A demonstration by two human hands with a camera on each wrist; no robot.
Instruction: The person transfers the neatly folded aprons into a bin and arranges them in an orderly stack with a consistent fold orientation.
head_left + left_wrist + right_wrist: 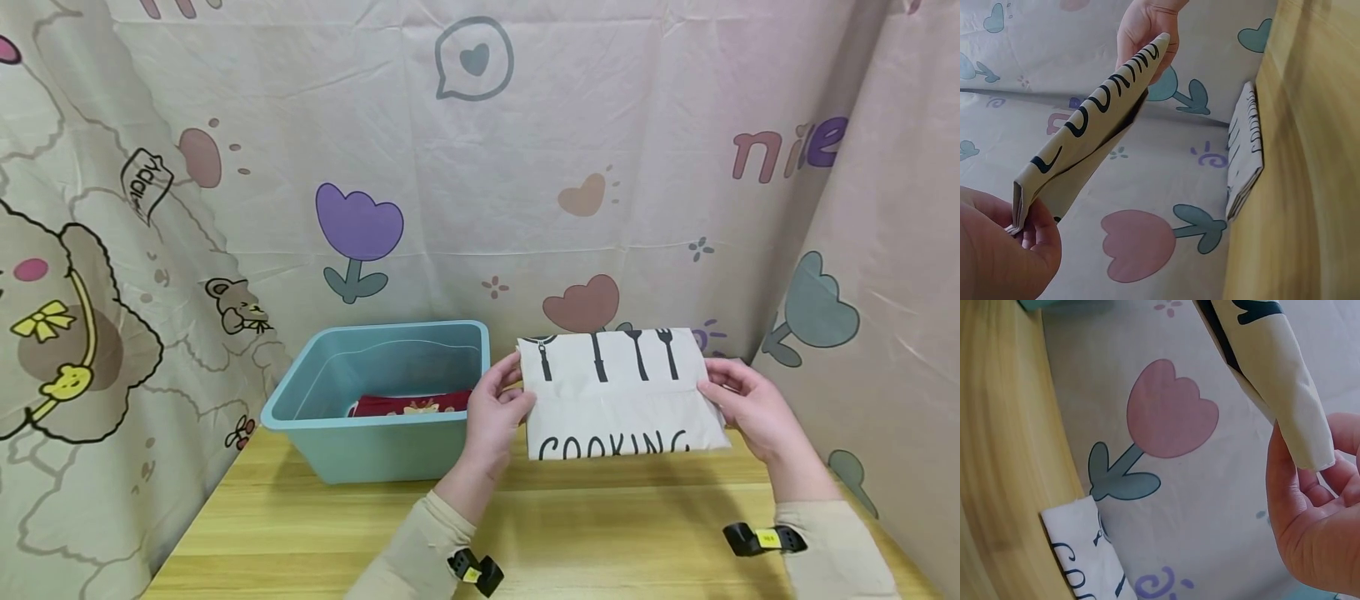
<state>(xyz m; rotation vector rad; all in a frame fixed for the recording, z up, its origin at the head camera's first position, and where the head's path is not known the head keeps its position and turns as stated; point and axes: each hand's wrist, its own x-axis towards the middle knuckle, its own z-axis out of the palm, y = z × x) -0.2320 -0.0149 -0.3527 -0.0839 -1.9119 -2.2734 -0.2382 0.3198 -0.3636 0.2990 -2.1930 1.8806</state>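
Holding a folded cream apron (619, 392) printed "COOKING" above the wooden table (570, 533), the left hand (491, 412) is pinching its left edge and the right hand (750, 404) is pinching its right edge, beside a teal plastic bin (375, 450) containing red cloth (408, 405).

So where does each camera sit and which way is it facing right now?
Head: worn on the head, looks forward and down at the folded cloth, teal bin, left hand and right hand.
Left wrist: looks along the cloth; both hands show.
Right wrist: looks at the cloth's corner; right palm shows.
All three share the cloth.
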